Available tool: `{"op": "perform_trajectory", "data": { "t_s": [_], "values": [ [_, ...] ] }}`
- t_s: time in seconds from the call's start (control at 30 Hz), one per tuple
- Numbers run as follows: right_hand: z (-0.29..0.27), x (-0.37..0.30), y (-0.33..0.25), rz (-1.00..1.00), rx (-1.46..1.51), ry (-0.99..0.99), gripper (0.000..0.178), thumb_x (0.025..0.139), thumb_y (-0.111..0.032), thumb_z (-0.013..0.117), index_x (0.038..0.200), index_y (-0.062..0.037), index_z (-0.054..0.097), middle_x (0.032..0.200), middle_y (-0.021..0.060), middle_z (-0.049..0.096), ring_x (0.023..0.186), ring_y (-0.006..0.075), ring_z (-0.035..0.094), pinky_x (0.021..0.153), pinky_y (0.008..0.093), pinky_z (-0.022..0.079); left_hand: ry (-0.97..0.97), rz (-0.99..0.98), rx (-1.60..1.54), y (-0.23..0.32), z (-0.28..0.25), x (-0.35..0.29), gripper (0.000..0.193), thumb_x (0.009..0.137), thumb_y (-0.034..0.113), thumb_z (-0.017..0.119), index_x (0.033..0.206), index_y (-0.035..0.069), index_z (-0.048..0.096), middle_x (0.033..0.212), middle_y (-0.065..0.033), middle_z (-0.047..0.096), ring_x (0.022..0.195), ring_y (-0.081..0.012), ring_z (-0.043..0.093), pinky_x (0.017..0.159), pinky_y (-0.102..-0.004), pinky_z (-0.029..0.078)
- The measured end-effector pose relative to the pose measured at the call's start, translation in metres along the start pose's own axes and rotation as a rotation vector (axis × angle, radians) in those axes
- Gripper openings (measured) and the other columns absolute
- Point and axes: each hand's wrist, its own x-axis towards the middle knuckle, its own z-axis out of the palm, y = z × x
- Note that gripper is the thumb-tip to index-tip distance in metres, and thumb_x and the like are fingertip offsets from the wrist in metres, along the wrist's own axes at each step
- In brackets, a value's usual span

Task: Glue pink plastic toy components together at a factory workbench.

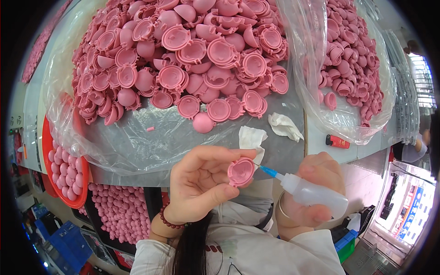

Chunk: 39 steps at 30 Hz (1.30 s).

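Observation:
My left hand [199,183] pinches a pink plastic half-shell [240,172] between thumb and fingers, its hollow side toward me. My right hand [323,183] is wrapped round a translucent squeeze bottle [311,195] with a blue needle tip [269,172]. The thin needle reaches to the right rim of the half-shell; whether it touches cannot be made out. Beyond my hands, a big heap of pink half-shells [172,77] lies on clear plastic sheeting. A single pink dome [203,123] sits at the heap's near edge.
Crumpled white tissues [285,127] and a red lighter [337,141] lie beyond my right hand. A second heap of pink pieces [350,64] rests in a plastic bag at right. At left stand a red basin [84,192] of pink balls and a dark crate of more balls [120,213].

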Motion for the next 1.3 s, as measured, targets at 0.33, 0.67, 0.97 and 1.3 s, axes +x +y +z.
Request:
{"op": "perform_trajectory", "data": {
  "t_s": [0.33, 0.67, 0.97, 1.3],
  "values": [
    [-0.006, -0.008, 0.002, -0.031, 0.271, 0.022, 0.051, 0.079, -0.045, 0.048, 0.085, 0.0049, 0.055, 0.065, 0.0088, 0.051, 0.047, 0.0144, 0.041, 0.038, 0.0256, 0.03, 0.256, 0.023, 0.152, -0.005, 0.006, -0.001, 0.044, 0.065, 0.009, 0.07, 0.097, 0.003, 0.04, 0.104, -0.021, 0.049, 0.074, -0.0212, 0.059, 0.065, -0.0303, 0.05],
    [-0.118, -0.006, 0.053, 0.259, -0.328, 0.671, 0.041, 0.081, -0.014, 0.049, 0.114, 0.0078, 0.038, 0.1, 0.0155, 0.055, 0.081, 0.0144, 0.051, 0.067, 0.0219, 0.037, 0.153, 0.086, 0.225, -0.009, 0.002, -0.002, 0.043, 0.065, 0.008, 0.07, 0.098, 0.002, 0.043, 0.104, -0.0211, 0.049, 0.079, -0.0192, 0.056, 0.067, -0.0289, 0.049],
    [-0.218, -0.028, 0.11, 0.476, -0.487, 0.709, 0.037, 0.074, -0.003, 0.06, 0.106, 0.0058, 0.043, 0.096, 0.0127, 0.058, 0.083, 0.0122, 0.054, 0.07, 0.0195, 0.04, -0.026, 0.181, 0.294, -0.008, -0.003, -0.001, 0.039, 0.066, -0.012, 0.059, 0.103, -0.006, 0.05, 0.11, -0.0195, 0.047, 0.102, -0.0237, 0.047, 0.086, -0.0333, 0.039],
    [-0.165, -0.004, 0.088, -0.031, -0.924, 0.913, 0.04, 0.07, -0.001, 0.062, 0.105, 0.003, 0.044, 0.09, 0.0109, 0.053, 0.073, 0.0177, 0.052, 0.072, 0.0272, 0.043, 0.107, 0.04, 0.214, -0.007, 0.0, -0.004, 0.051, 0.073, 0.021, 0.064, 0.108, -0.006, 0.039, 0.102, -0.0145, 0.051, 0.094, -0.021, 0.053, 0.081, -0.0304, 0.042]
  ]
}}
